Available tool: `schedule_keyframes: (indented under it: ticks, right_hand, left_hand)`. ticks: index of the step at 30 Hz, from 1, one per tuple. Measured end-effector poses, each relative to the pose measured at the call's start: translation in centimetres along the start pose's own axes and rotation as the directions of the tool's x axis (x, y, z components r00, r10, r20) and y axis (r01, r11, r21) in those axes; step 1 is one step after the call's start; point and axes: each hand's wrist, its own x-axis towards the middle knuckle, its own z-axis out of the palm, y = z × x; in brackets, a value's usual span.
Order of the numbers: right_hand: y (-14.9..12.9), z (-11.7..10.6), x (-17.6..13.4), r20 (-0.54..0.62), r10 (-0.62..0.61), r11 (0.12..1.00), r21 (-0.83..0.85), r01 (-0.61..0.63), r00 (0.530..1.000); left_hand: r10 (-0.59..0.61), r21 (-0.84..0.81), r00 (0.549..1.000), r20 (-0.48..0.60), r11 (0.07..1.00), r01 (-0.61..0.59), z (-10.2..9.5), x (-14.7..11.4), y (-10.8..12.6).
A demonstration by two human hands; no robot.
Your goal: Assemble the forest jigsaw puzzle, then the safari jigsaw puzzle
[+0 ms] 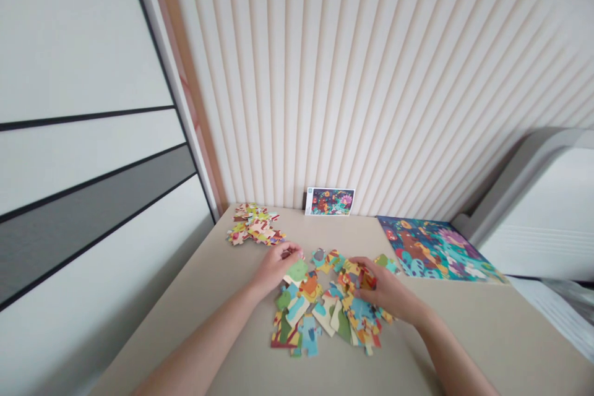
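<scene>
A loose pile of colourful jigsaw puzzle pieces [310, 335] lies on the table in front of me, several overlapping. At the pile's upper left, my left hand [277, 266] has its fingers curled together, pinching a puzzle piece [297, 270] with a green patch. On the right side of the pile, my right hand [387, 288] curves its thumb and fingers around a red and orange puzzle piece [366, 279]. Its fingertips are partly hidden among the pieces.
A second heap of puzzle pieces [257, 226] lies at the table's far left corner. A small picture card [330, 202] leans against the pleated wall. A larger puzzle picture sheet [436, 250] lies at the right edge, near a grey-white appliance [538, 216]. The table [223, 315] is beige.
</scene>
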Motion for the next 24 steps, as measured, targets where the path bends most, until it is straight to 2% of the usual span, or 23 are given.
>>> schedule_keyframes:
  ticks: [6, 11, 13, 15, 17, 19, 21, 24]
  right_hand:
    - [0.1, 2.1, 1.0, -0.188, -0.031, 0.999, 0.006, 0.032, 0.982]
    - [0.6, 3.1, 1.2, -0.239, -0.004, 1.000, 0.013, 0.007, 0.971]
    - [0.8, 3.3, 1.3, -0.263, 0.021, 0.998, 0.065, -0.004, 0.965]
    - [1.0, 3.6, 1.5, -0.287, 0.065, 0.978, 0.206, -0.004, 0.956]
    - [1.2, 3.7, 1.7, -0.284, 0.121, 0.910, 0.415, 0.008, 0.951]
    - [1.3, 3.7, 1.9, -0.254, 0.173, 0.804, 0.595, 0.013, 0.952]
    - [1.2, 3.6, 1.9, -0.221, 0.218, 0.714, 0.700, -0.001, 0.951]
    - [0.8, 3.3, 1.8, -0.191, 0.265, 0.640, 0.768, -0.024, 0.945]
  left_hand:
    - [-0.052, -0.152, 0.991, -0.122, 0.988, 0.033, 0.5, -0.1, 0.3]
    - [-0.107, -0.266, 0.987, -0.117, 0.961, 0.073, 1.1, -0.4, 0.7]
    - [-0.122, -0.294, 0.987, -0.108, 0.952, 0.086, 1.3, -0.6, 0.9]
    - [-0.134, -0.321, 0.986, -0.102, 0.942, 0.095, 1.5, -0.8, 1.1]
    - [-0.139, -0.347, 0.986, -0.092, 0.933, 0.099, 1.7, -1.0, 1.4]
    - [-0.141, -0.373, 0.987, -0.076, 0.922, 0.103, 2.0, -1.2, 1.7]
    - [-0.162, -0.424, 0.985, -0.054, 0.897, 0.125, 2.2, -1.4, 2.0]
    - [-0.209, -0.547, 0.978, -0.004, 0.819, 0.173, 2.6, -1.7, 2.5]
